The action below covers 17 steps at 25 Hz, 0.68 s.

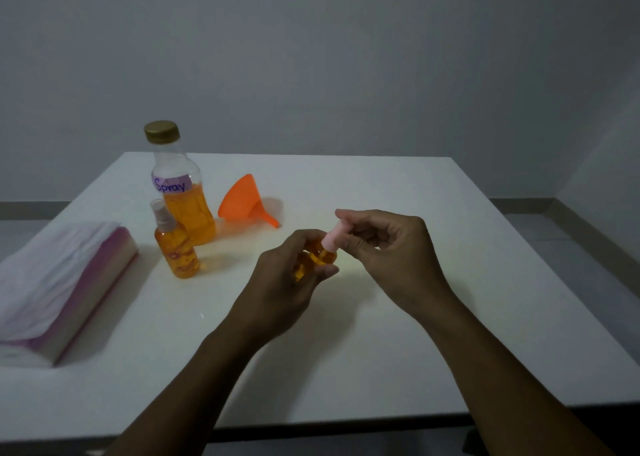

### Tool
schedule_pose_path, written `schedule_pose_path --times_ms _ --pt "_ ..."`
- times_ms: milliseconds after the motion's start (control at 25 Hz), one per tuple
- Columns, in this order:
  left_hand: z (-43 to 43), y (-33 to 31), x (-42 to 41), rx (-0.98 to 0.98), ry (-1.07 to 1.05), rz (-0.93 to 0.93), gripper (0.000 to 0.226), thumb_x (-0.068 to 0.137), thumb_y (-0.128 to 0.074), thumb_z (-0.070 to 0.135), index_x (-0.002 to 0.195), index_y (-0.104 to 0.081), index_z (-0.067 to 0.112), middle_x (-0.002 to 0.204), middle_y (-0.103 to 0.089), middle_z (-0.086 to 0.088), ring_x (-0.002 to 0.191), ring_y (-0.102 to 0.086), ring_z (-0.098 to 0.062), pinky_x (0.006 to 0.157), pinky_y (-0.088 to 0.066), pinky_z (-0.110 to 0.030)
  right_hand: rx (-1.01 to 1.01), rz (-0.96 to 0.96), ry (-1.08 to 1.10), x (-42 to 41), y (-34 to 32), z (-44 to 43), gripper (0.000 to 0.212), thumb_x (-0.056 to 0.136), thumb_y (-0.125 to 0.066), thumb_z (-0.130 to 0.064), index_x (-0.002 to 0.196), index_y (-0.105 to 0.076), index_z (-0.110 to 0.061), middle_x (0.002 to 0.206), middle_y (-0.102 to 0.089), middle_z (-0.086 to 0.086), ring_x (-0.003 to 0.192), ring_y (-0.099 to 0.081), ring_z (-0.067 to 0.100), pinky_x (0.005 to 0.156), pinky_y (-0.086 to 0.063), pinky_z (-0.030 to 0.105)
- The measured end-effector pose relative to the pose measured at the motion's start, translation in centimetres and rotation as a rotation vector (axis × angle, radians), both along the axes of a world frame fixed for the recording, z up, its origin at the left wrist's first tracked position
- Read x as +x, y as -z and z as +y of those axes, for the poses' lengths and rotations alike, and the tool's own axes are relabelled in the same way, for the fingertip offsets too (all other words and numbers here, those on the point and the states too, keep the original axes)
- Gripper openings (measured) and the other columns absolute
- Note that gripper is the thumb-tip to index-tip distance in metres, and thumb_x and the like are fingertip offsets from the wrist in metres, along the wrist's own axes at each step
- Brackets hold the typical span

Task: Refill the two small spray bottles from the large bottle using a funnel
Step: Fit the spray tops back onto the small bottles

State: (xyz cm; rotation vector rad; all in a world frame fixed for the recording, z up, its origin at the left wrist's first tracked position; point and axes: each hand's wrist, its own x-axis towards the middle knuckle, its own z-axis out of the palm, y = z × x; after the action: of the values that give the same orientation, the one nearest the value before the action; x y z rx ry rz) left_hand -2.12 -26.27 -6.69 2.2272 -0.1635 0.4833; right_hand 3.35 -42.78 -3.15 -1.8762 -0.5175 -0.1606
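While the left hand (289,268) wraps around the body of a small spray bottle (317,256) filled with orange liquid, the right hand (384,244) pinches that bottle's pink spray top (331,240) between thumb and fingers. Bottle is tilted, top leaning toward the right hand, held just above the white tabletop (381,334); whether the top is screwed on or loose, cannot tell. Both hands closed on the same bottle, meeting near the tabletop's middle.

Left of the left hand and a bit farther from the person stands the second small spray bottle (176,251), upright, orange liquid inside, clear cap on. Just behind it, touching or nearly so, the large bottle (181,192), upright, gold cap on, purple label reading "Spray", roughly half full of orange liquid. Orange funnel (242,201) lies on its side beyond the left hand, right of the large bottle, spout pointing toward the right hand. Far left of both hands, a pack of tissues (59,285) with pink-purple wrap lies on the tabletop edge.
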Motion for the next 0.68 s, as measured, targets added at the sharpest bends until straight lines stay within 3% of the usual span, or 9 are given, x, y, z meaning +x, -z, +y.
schedule_pose_path --times_ms 120,200,360,520,680 --pt "1.9 -0.5 -0.9 -0.01 -0.032 0.057 0.039 0.082 -0.066 0.039 0.117 -0.05 0.032 0.109 -0.062 0.016 0.096 -0.062 -0.004 0.077 -0.053 -0.018 0.033 0.063 -0.034 -0.3 -0.2 0.4 0.049 0.082 -0.075 -0.038 0.129 -0.066 -0.027 0.096 -0.075 -0.018 0.098 -0.07 0.002 0.086 -0.055 0.016" --pt "3.9 -0.7 -2.2 -0.006 -0.104 0.073 0.039 0.083 -0.066 0.039 0.117 -0.05 0.031 0.111 -0.061 0.015 0.101 -0.06 -0.003 0.08 -0.052 -0.02 0.019 0.037 -0.001 -0.3 -0.1 0.4 0.042 0.087 -0.074 -0.032 0.128 -0.066 -0.027 0.095 -0.075 -0.013 0.095 -0.07 0.004 0.084 -0.055 0.017" --pt "9.1 -1.1 -5.2 -0.045 -0.333 0.095 0.037 0.084 -0.066 0.034 0.117 -0.05 0.026 0.104 -0.059 0.018 0.088 -0.059 0.005 0.064 -0.044 -0.008 -0.111 -0.034 0.018 -0.5 0.9 1.0 0.03 0.09 -0.072 -0.023 0.119 -0.072 -0.025 0.087 -0.072 -0.013 0.083 -0.067 0.003 0.074 -0.052 0.013" --pt "12.6 -0.7 -7.5 -0.08 -0.508 0.113 0.04 0.082 -0.07 0.034 0.115 -0.053 0.018 0.101 -0.062 0.009 0.083 -0.061 -0.001 0.057 -0.043 -0.008 -0.223 -0.098 -0.05 -1.2 1.7 2.5 0.026 0.09 -0.071 -0.019 0.115 -0.074 -0.026 0.084 -0.071 -0.014 0.078 -0.066 0.006 0.07 -0.054 0.013" --pt "13.3 0.2 -7.2 -0.064 -0.563 0.146 0.046 0.08 -0.074 0.038 0.116 -0.055 0.016 0.104 -0.064 0.004 0.088 -0.063 -0.009 0.063 -0.046 -0.013 -0.296 -0.111 -0.138 -2.1 2.4 4.2 0.023 0.09 -0.07 -0.015 0.111 -0.075 -0.024 0.085 -0.071 -0.014 0.078 -0.066 0.006 0.067 -0.051 0.008"
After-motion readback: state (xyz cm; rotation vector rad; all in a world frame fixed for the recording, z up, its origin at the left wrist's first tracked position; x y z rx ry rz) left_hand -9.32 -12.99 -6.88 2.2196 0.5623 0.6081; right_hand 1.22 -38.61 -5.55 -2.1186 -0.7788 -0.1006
